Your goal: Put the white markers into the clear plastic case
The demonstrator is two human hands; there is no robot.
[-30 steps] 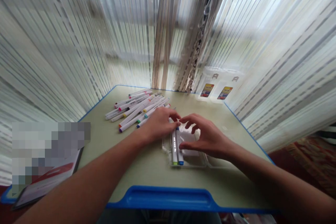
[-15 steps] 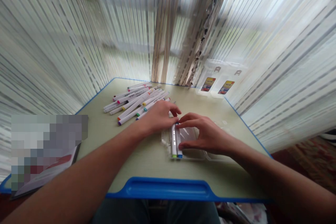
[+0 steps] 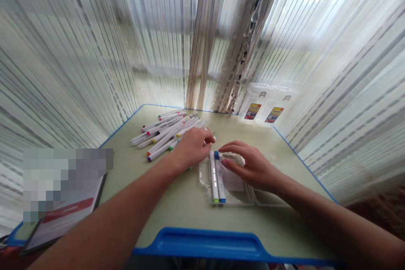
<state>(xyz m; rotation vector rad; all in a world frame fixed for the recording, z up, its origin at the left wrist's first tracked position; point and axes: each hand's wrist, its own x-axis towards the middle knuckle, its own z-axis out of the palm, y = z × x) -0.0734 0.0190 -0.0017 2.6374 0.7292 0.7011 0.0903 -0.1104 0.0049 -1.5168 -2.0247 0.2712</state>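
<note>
My left hand [image 3: 191, 148] is closed over a white marker at the near edge of the marker pile [image 3: 164, 128]; a green cap [image 3: 215, 138] shows past its fingertips. My right hand [image 3: 251, 168] lies open and flat on a clear plastic case [image 3: 237, 197], fingertips next to the two markers in it. Those two markers [image 3: 217, 177] lie side by side along the case's left side, one with green ends, one with blue ends. The pile holds several white markers with coloured caps, fanned out on the pale green table [image 3: 177, 202].
Two clear packets with yellow and red labels [image 3: 262, 113] lean at the back right against striped curtains [image 3: 95, 71] that surround the table. A booklet with a red stripe [image 3: 60, 219] lies at the near left corner. A blue moulded handle [image 3: 205, 242] runs along the table's front edge.
My left hand has moved from the case back to the pile and closed on a marker. My right hand's fingers have flattened on the case. The head camera has shifted slightly.
</note>
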